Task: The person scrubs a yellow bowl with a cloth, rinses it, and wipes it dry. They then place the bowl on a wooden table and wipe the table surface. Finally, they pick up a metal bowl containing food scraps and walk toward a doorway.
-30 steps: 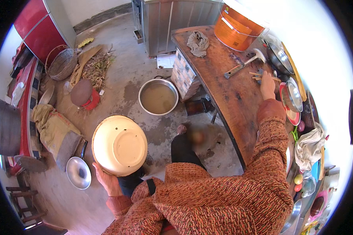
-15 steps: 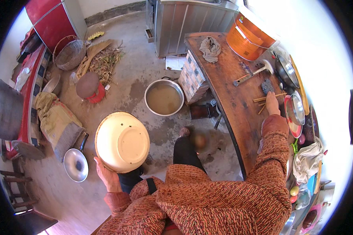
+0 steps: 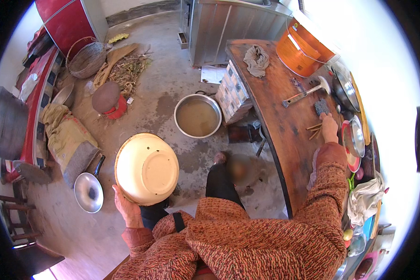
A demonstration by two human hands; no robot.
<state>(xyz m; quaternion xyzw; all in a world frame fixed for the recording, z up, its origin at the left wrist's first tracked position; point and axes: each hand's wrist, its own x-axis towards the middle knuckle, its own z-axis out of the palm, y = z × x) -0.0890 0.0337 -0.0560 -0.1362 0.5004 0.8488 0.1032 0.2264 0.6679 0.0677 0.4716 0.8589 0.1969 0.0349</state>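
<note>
My left hand grips the rim of a cream enamel basin from below left. The basin is tipped so its outer base faces up, with dark chips on it. On the wooden table, my right hand has its fingers curled over some wooden chopsticks. Their left ends poke out beside the fingers; the rest lies hidden under the hand. Just beyond the fingertips sits a dark scouring pad. A metal spatula with a long handle lies farther back.
A metal basin of cloudy water stands on the floor ahead. An orange bucket, a grey rag, a wok and stacked bowls occupy the table. A frying pan and a sack lie on the left floor.
My right hand has drawn slightly toward me, and the chopsticks have shifted with it, their right ends now covered. My left hand keeps the enamel basin in nearly the same place.
</note>
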